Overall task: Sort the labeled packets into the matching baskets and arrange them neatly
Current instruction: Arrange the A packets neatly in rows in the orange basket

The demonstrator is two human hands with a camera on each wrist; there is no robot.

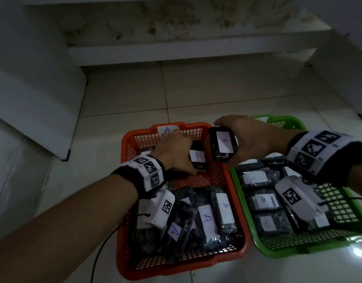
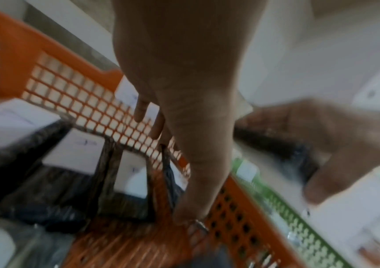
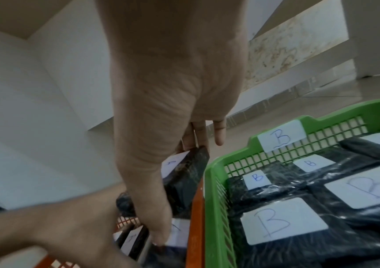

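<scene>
The right hand (image 1: 251,137) grips a black A-labelled packet (image 1: 224,145) above the orange basket (image 1: 236,193); the left hand (image 1: 174,152) reaches inside it, fingers extended over upright packets (image 1: 197,158).

Two mesh baskets sit side by side on the tiled floor, rims touching. The orange basket (image 1: 233,188) carries an "A" tag on its far wall and holds black plastic-wrapped packets with white "A" labels (image 1: 206,219), piled unevenly. The green basket (image 1: 243,203), tagged "B", holds flat "B" packets (image 3: 283,221). One "A" packet (image 1: 224,145) is held upright above the orange basket's right rim.
</scene>
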